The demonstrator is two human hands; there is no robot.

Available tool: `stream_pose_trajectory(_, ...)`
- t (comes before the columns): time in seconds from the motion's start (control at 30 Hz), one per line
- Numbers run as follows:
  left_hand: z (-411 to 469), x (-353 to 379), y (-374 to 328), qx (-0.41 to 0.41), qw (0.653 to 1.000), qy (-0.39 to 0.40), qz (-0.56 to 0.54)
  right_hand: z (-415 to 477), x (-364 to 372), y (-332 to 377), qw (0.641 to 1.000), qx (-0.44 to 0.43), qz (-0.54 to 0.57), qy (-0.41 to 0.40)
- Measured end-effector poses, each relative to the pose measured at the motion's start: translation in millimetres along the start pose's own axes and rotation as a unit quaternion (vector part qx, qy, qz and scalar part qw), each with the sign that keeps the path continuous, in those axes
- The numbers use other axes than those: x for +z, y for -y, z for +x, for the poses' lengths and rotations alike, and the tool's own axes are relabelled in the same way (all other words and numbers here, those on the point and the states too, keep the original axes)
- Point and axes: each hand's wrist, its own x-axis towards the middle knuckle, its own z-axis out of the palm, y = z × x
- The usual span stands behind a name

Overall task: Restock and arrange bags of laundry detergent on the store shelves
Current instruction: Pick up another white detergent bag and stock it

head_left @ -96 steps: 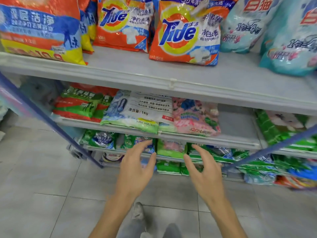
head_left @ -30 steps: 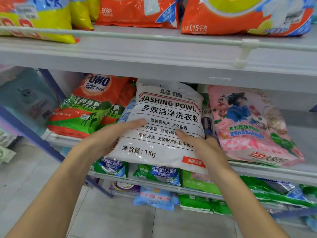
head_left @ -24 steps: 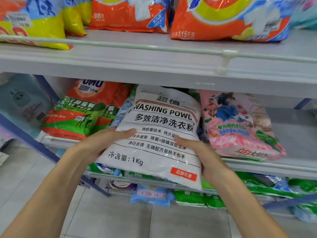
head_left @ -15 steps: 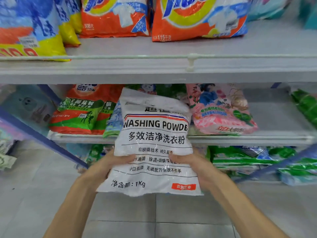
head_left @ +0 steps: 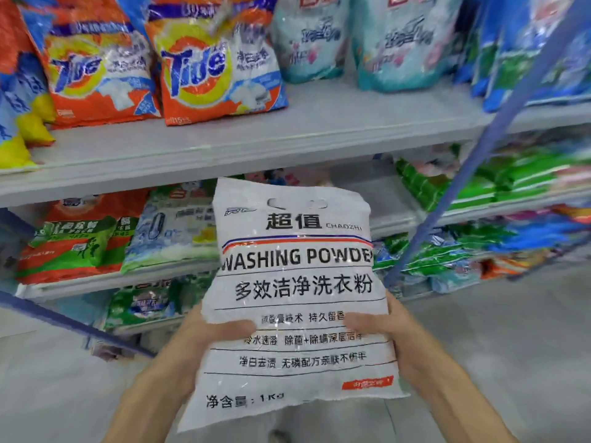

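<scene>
We have the washing powder bag (head_left: 297, 282) between our left hand (head_left: 188, 346) and right hand (head_left: 396, 343) — thumbs before it, fingers behind; beyond our fingers, above, Tide bags (head_left: 211, 68) lie on the upper shelf (head_left: 319, 135).

"WASHING POWDER", "CHAOZHI", "1KG" on white bag (head_left: 297, 282); "Tide" on orange bag (head_left: 208, 68).

Grey tiled floor (head_left: 511, 346), grey metal shelving (head_left: 319, 132), blue slanted struts (head_left: 452, 193)

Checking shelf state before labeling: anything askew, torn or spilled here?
No spill or tear visible. The white washing powder bag is off the shelves, gripped by the left hand and right hand. Blur hides fine detail.
</scene>
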Motion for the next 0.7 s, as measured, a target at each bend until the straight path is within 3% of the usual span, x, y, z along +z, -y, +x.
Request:
stream_pose_trajectory(0.1, 9, 79, -9, 0.041, 0.998, 0.038, 0.032, -47, -45, 32, 0.995, -0.026, 0.095, -0.019)
stream_pose_trajectory(0.37, 36, 310, -14, 0.094, 0.972, 0.198, 0.086, -173, -196, 105, 0.967, -0.143, 0.103, -0.183)
stream_pose_trajectory(0.7, 69, 544, 2, 0.039, 0.934, 0.34, 0.099, -292, -365, 161, 0.913, -0.258, 0.082, -0.306)
